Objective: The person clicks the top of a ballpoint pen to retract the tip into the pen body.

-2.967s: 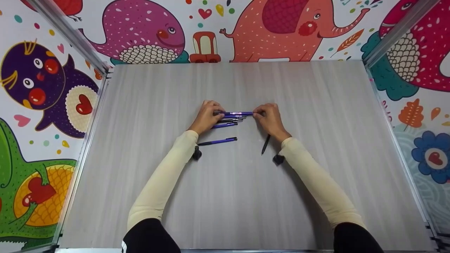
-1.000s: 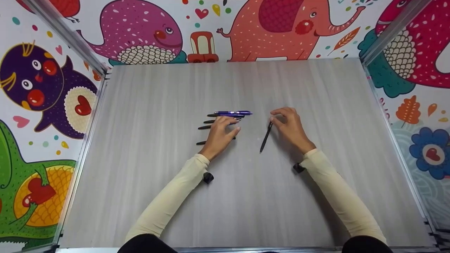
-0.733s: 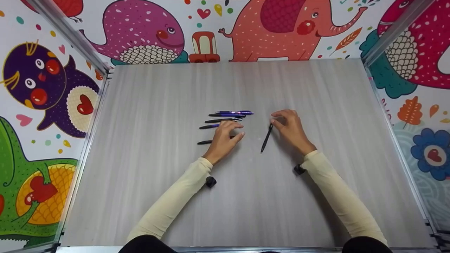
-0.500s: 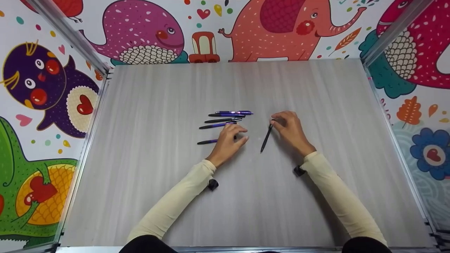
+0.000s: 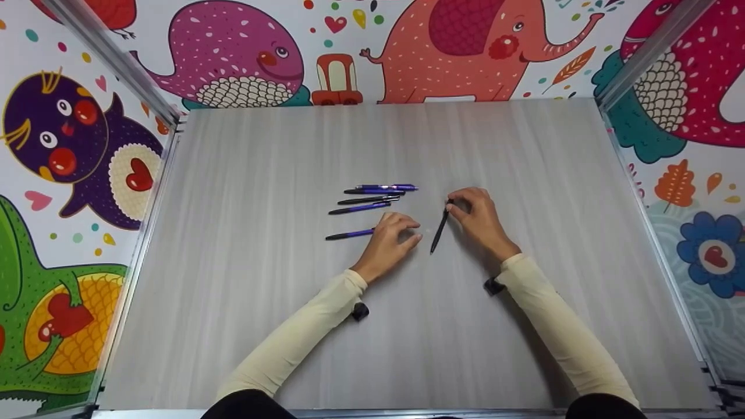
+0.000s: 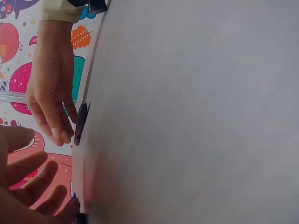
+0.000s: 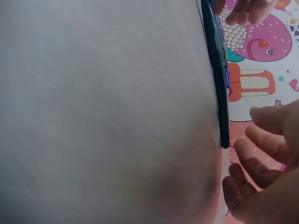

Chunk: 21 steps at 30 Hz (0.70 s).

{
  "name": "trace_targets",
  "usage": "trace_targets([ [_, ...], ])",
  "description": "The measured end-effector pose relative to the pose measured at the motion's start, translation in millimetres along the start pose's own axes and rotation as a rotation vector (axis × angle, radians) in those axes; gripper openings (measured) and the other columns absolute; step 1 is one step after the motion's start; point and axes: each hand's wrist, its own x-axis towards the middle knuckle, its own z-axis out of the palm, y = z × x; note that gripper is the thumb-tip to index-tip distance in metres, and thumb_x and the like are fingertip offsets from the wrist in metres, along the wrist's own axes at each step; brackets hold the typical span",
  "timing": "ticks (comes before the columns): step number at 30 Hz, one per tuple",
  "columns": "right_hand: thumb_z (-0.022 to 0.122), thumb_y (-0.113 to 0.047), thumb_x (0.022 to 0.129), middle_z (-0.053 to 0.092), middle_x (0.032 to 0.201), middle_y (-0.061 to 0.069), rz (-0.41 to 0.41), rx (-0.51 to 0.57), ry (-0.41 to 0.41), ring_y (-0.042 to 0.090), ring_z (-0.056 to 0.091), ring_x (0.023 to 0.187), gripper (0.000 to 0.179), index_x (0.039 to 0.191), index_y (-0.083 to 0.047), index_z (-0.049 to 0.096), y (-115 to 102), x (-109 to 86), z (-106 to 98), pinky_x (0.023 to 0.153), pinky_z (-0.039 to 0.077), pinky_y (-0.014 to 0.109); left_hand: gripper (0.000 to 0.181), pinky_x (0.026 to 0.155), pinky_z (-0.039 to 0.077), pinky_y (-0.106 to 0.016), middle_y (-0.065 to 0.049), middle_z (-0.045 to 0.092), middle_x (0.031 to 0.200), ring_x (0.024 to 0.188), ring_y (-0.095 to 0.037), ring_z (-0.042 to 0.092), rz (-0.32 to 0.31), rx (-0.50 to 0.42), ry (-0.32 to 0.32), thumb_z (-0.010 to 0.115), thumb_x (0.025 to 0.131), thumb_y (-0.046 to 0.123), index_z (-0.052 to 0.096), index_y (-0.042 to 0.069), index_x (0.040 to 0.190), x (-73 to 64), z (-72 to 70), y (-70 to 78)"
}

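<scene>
My left hand is held with loosely bent fingers above the right end of a blue-and-black pen, hiding that end; it holds nothing. In the left wrist view the fingers of the left hand are spread apart. My right hand hovers at the upper end of a slanted black pen. The right wrist view shows that black pen lying on the table, with the right hand's fingers beside its end and not around it.
Behind the left hand lie several pens in a rough row: a purple pen at the back, a black pen and a blue-and-black pen nearer. They rest on a grey wood-patterned table, bounded by cartoon-printed walls.
Three seconds ago both hands held the back purple pen by its ends; they have let it go. The left hand has since moved right and towards the front, the right hand over to the slanted black pen.
</scene>
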Motion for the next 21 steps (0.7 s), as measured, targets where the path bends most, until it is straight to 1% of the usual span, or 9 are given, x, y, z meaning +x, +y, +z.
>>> trace_targets([
  [2,0.080,-0.003,0.100,0.074,0.125,0.024,-0.004,0.002,0.001,0.043,0.058,0.124,0.022,0.120,0.007,0.078,0.6,0.4,0.3,0.110,0.043,0.054,0.025,0.106,0.052,-0.039,-0.008,0.074,0.122,0.121,-0.026,0.061,0.018,0.007,0.006,0.080,0.103,0.020,0.081,0.000,0.120,-0.2,0.9,2.5],
  [3,0.080,-0.003,0.100,0.074,0.126,0.024,-0.007,0.000,0.002,0.043,0.058,0.124,0.022,0.120,0.007,0.078,0.9,0.7,0.4,0.110,0.043,0.054,0.025,0.106,0.052,-0.040,-0.008,0.074,0.121,0.121,-0.026,0.061,0.008,-0.007,0.005,0.080,0.103,0.018,0.081,-0.001,0.119,-0.7,0.9,4.9],
  [8,0.080,-0.002,0.100,0.073,0.128,0.025,-0.011,-0.008,-0.002,0.044,0.058,0.126,0.023,0.122,0.007,0.077,3.3,1.9,0.8,0.112,0.043,0.055,0.021,0.107,0.050,-0.036,-0.004,0.073,0.118,0.120,-0.022,0.060,0.013,0.037,0.053,0.083,0.100,0.019,0.082,0.004,0.115,-0.6,13.4,-8.5],
  [10,0.079,-0.002,0.100,0.072,0.128,0.025,-0.010,-0.009,-0.004,0.044,0.058,0.126,0.024,0.122,0.007,0.077,4.0,2.2,1.0,0.112,0.043,0.055,0.020,0.106,0.051,-0.037,-0.003,0.074,0.116,0.119,-0.022,0.060,0.023,0.078,0.077,0.084,0.099,0.018,0.083,0.004,0.113,0.1,14.1,-7.4],
  [12,0.079,-0.001,0.100,0.072,0.129,0.025,-0.009,-0.009,-0.005,0.044,0.058,0.127,0.025,0.123,0.007,0.077,4.7,2.3,1.5,0.112,0.043,0.055,0.020,0.105,0.052,-0.037,-0.005,0.074,0.115,0.118,-0.024,0.061,0.022,0.122,0.088,0.086,0.098,0.018,0.083,0.003,0.112,0.9,11.6,-0.7],
  [15,0.079,-0.001,0.100,0.071,0.130,0.026,-0.009,-0.010,-0.008,0.044,0.057,0.127,0.026,0.124,0.008,0.076,5.5,2.6,2.6,0.113,0.042,0.055,0.022,0.105,0.053,-0.039,-0.007,0.074,0.115,0.119,-0.026,0.061,0.013,0.191,0.076,0.085,0.099,0.017,0.083,0.001,0.112,1.3,4.3,14.8],
  [17,0.080,-0.001,0.099,0.071,0.130,0.026,-0.014,-0.015,-0.005,0.044,0.057,0.128,0.027,0.124,0.008,0.076,6.3,2.7,3.9,0.113,0.042,0.056,0.023,0.105,0.053,-0.039,-0.008,0.074,0.116,0.119,-0.026,0.061,0.004,0.234,0.061,0.085,0.099,0.018,0.082,0.000,0.113,1.6,1.6,21.6],
  [19,0.081,-0.001,0.099,0.072,0.129,0.027,-0.025,-0.019,0.001,0.045,0.057,0.127,0.027,0.123,0.009,0.076,6.7,2.8,5.3,0.113,0.042,0.057,0.024,0.106,0.053,-0.038,-0.008,0.073,0.117,0.120,-0.026,0.060,0.002,0.261,0.052,0.084,0.100,0.019,0.082,0.000,0.114,1.6,1.3,23.4],
  [21,0.082,-0.002,0.098,0.072,0.129,0.027,-0.035,-0.024,0.010,0.046,0.057,0.126,0.027,0.123,0.009,0.077,6.9,2.6,6.7,0.112,0.042,0.057,0.025,0.107,0.052,-0.038,-0.008,0.073,0.118,0.120,-0.026,0.060,0.014,0.289,0.049,0.085,0.100,0.020,0.082,0.000,0.114,1.8,2.0,22.3],
])
